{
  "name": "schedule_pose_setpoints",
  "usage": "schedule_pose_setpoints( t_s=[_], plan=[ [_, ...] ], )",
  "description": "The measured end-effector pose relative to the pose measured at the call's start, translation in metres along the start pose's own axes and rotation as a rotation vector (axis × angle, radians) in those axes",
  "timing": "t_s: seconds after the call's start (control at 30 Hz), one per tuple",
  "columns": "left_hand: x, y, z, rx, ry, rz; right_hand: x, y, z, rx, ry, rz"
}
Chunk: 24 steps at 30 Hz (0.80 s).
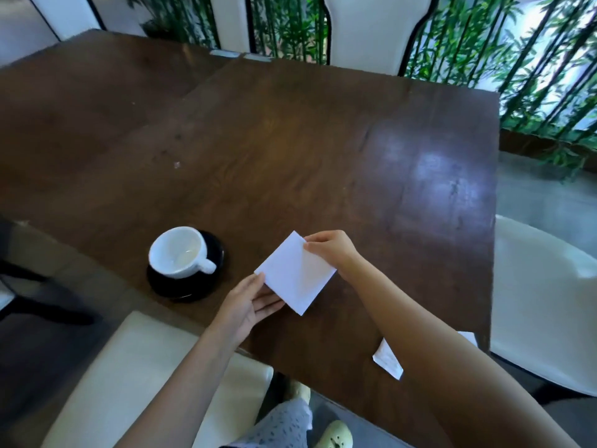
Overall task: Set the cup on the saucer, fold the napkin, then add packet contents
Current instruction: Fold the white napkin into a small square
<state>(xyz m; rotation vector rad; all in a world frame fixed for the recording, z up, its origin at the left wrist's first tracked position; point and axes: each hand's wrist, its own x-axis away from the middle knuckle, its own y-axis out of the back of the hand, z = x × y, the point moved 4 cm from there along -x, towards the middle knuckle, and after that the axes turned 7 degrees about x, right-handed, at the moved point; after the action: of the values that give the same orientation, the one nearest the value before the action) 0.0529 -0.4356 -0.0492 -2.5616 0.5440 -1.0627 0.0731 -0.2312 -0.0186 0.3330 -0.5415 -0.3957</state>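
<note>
A white cup [178, 252] stands on a black saucer [190, 287] at the near left of the dark wooden table [290, 150], its handle pointing right. To its right a white napkin [292, 276], folded into a square, is held just above the table. My left hand [247, 305] grips its near-left corner from below. My right hand [329, 248] pinches its far-right edge. A white packet [387, 360] lies near the table's front edge, partly hidden by my right forearm.
White chairs stand around the table: one seat [129, 376] at the near left, another [542, 302] at the right, and chair backs [365, 30] on the far side. Green bamboo [533, 59] grows behind them. My legs and a shoe show below the table edge.
</note>
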Motion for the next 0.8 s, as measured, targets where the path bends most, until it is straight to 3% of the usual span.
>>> schedule_pose_setpoints(
  t_s=[0.27,0.47,0.57,0.67,0.8],
  plan=[
    [0.014,0.053,-0.007,-0.2,-0.066,-0.279,-0.011,-0.066,0.012,0.277,0.075,0.084],
    [0.014,0.071,-0.018,-0.779,-0.151,-0.384,-0.013,-0.091,0.015,0.437,0.124,0.068],
    [0.013,0.072,-0.024,-0.992,-0.281,-0.354,-0.004,-0.079,0.006,0.425,0.12,-0.124],
    [0.013,0.069,-0.024,-1.062,-0.396,-0.206,0.015,-0.061,-0.018,0.432,0.118,-0.267],
    [0.012,0.066,-0.023,-1.094,-0.505,-0.098,0.039,-0.059,-0.038,0.467,0.184,-0.159]
  ],
)
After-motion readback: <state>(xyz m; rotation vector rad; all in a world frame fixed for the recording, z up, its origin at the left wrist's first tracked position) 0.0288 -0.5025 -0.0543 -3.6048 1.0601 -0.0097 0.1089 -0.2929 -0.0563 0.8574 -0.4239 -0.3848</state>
